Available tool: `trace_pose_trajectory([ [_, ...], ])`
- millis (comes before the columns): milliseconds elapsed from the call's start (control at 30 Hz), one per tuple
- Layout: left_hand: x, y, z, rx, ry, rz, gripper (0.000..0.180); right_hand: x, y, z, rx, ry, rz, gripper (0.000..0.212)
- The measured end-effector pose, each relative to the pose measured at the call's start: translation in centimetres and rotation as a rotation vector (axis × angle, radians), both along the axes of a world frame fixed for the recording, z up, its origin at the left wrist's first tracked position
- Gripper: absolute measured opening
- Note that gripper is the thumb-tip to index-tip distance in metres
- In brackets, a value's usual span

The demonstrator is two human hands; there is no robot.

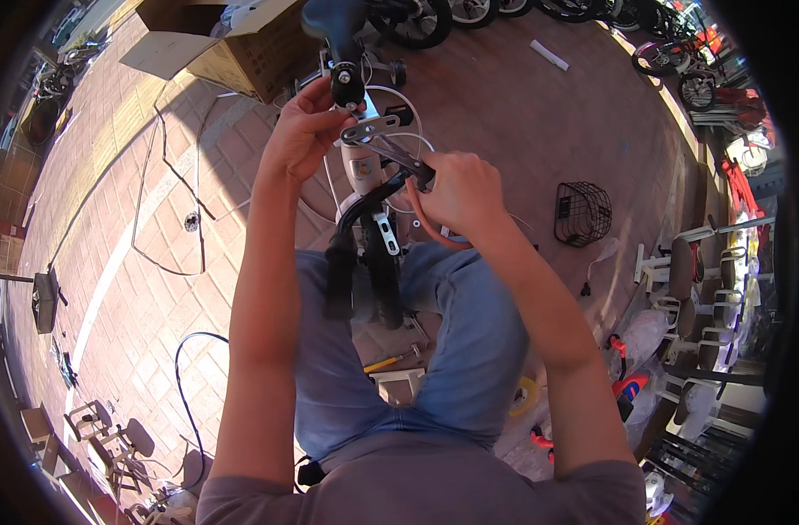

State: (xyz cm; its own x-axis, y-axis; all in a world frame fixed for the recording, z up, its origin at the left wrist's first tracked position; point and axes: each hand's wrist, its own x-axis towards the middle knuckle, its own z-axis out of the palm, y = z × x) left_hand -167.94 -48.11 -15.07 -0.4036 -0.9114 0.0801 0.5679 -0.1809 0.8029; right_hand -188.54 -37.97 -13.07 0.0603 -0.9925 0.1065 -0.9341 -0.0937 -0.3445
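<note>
Evidently the small bike [363,172] stands between the person's knees so that the legs can help steady it, leaving both hands free for the metal fittings in front of the body. The right hand [465,194] is wrapped around a pair of pliers [395,152] with orange handles, the fist set well back from the nose, presumably for leverage; the nose points at the slotted metal link [373,129], though whether it bites there is hard to tell. The left hand [301,133] comes up on the far side of that link, its thumb and fingers curled narrow just below the seat [334,22], seemingly to steady the part there; the fingertips are partly hidden, so I cannot tell whether they grip anything. Below, the black handlebar [361,205] is turned so one grip [339,271] hangs toward the lap, near the tyre [384,278]. A hammer [389,360] with a yellow handle lies on the ground between the legs, likely to be within easy reach, while a wire basket [583,213] sits off to the right, apart from the work.
</note>
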Motion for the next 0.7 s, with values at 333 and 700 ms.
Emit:
trace_pose_trajectory([
  [333, -1.2, 0.7, 0.7, -0.107, -0.568, 0.221, 0.030, -2.4, -0.7, 4.0, 0.009, -0.275, 0.002, 0.039],
  [700, -0.8, 0.4, -0.1, -0.106, -0.682, 0.175, 0.021, -3.3, -0.8, 4.1, 0.048, -0.145, 0.044, 0.034],
])
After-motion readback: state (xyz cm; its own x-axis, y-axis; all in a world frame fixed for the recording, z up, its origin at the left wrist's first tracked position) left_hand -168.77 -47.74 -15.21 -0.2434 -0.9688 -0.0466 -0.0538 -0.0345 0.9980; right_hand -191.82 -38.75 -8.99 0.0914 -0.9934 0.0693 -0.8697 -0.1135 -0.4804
